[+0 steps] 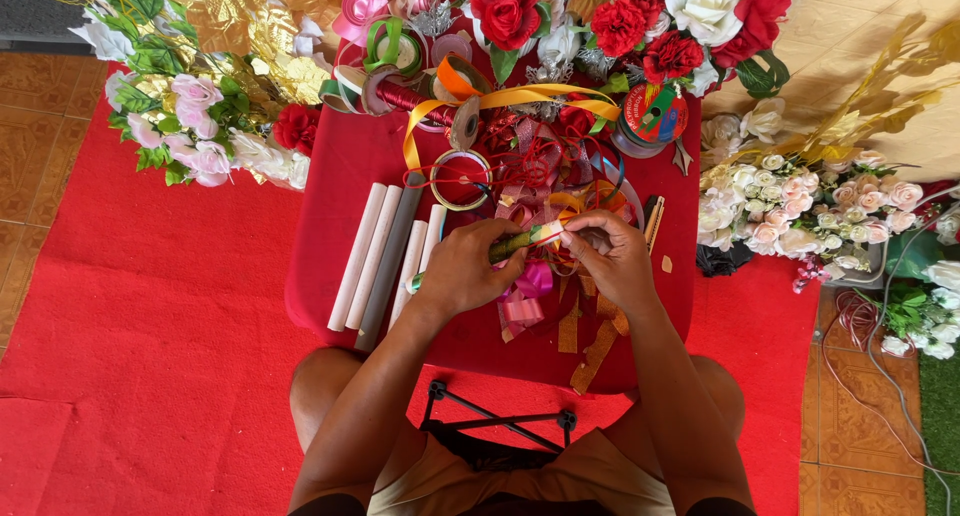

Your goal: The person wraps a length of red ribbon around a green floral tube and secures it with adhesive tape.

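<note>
Both hands over worktop [340, 176] middle, toward near edge. Left hand [462, 268] closed round a green stick [520, 240]; right hand [608, 256] pinches its other end. Pink bow [532, 279] just under them. Five white tubes [385, 254] lie along left edge, bare red cloth near them. Ribbon spools [400, 71] crowd far edge; flowers [620, 21] beyond.

Mid-frame: left hand [462, 268] grips green stick [510, 244]; right hand [610, 256] pinches its end; red table [330, 226] under; white tubes [372, 256] left-centre; roses [620, 21] top.
</note>
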